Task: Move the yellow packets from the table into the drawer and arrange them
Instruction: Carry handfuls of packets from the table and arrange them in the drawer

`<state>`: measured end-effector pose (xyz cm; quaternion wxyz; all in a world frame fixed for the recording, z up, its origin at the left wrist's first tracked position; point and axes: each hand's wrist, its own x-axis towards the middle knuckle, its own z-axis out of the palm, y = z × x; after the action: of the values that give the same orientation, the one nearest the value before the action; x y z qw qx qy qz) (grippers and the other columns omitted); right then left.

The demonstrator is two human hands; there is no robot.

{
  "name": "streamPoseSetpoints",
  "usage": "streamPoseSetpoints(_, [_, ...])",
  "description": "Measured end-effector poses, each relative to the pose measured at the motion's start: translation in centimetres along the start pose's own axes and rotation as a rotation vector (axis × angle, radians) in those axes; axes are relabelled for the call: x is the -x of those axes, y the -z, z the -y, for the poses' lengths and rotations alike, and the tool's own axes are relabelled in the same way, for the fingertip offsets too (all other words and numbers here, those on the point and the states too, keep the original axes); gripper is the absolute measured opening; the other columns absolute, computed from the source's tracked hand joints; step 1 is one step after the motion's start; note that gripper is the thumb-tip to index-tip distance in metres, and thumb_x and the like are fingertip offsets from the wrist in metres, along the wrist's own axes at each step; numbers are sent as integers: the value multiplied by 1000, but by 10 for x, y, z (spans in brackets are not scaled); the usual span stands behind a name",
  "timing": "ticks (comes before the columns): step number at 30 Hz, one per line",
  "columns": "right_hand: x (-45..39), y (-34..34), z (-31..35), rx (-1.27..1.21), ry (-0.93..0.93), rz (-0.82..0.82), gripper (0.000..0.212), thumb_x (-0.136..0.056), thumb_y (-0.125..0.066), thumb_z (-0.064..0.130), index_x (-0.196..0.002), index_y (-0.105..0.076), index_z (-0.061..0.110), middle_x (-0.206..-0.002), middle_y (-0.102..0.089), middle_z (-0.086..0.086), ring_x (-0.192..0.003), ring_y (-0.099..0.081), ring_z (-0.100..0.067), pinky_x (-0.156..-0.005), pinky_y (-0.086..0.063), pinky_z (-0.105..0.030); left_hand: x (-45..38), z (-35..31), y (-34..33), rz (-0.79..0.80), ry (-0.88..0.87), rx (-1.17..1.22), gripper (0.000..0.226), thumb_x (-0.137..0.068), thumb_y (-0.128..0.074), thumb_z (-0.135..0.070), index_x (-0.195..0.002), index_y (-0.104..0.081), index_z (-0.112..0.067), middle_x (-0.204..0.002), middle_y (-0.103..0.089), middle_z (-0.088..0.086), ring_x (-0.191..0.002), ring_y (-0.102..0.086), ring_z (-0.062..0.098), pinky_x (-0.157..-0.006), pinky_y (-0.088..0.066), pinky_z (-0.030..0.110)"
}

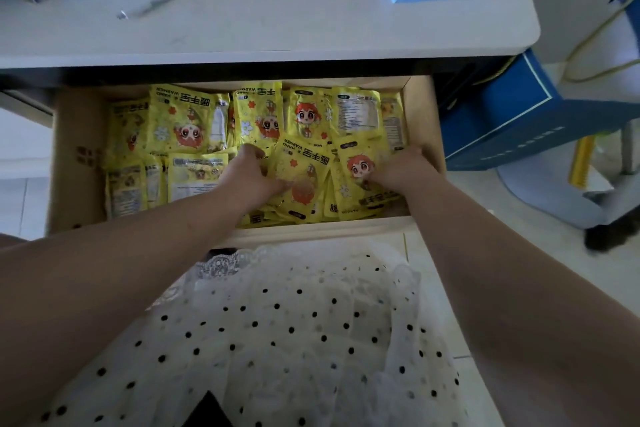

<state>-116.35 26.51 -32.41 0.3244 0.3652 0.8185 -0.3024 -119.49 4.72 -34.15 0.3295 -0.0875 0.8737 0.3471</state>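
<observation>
Two hands work inside the open drawer, which is pulled out below the table. Yellow packets cover the drawer floor — rows along the back and left look fairly ordered, while a loose pile sits at the front right. No yellow packet is visible on the table. The left hand rests curled on the pile's left edge; whether it actually pinches a packet cannot be told. The right hand lies on the pile's right edge near the drawer wall, its fingers hidden, so its grasp cannot be told either. Between both hands lies a tilted packet, long axis running front to back and skewed — about equally near each hand. Squaring this packet appears to be the next requirement.
</observation>
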Motion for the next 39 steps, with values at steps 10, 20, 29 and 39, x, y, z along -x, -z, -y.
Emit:
streamPoseSetpoints(10, [8,-9,5,615,553,-90,52,-90,-55,18,-140,-43,24,-158,-18,-3,-138,-30,-31,-103,-42,-47,-11,3,21,163,-1112,-1201,58,-75,-77,-17,-130,-57,-15,-148,-43,14,-135,-43,33,-91,-52,45])
streamPoseSetpoints(20, [2,-11,-1,729,420,-28,46,-92,-50,24,-137,-42,24,-137,-44,-6,-119,-50,-31,-94,-49,-48,-10,2,3,11,-1113,-1477,60,-91,-37,-62,-144,-38,-32,-133,-49,15,-125,-46,33,-111,-28,51])
streamPoseSetpoints(29, [-2,-11,-3,687,309,2,40,-93,-45,23,-132,-51,18,-128,-55,-11,-111,-56,-30,-93,-50,-42,-10,-8,16,182,-1061,-1321,54,-99,-25,-50,-150,-22,-32,-149,-33,6,-135,-35,25,-107,-31,38])
streamPoseSetpoints(39, [1,-9,2,368,421,-340,30,-91,-50,29,-119,-59,25,-125,-55,-5,-93,-62,-25,-76,-55,-39,-11,-31,16,175,-726,-671,35,-91,-59,-32,-124,-59,-23,-124,-60,-2,-113,-56,15,-94,-46,33])
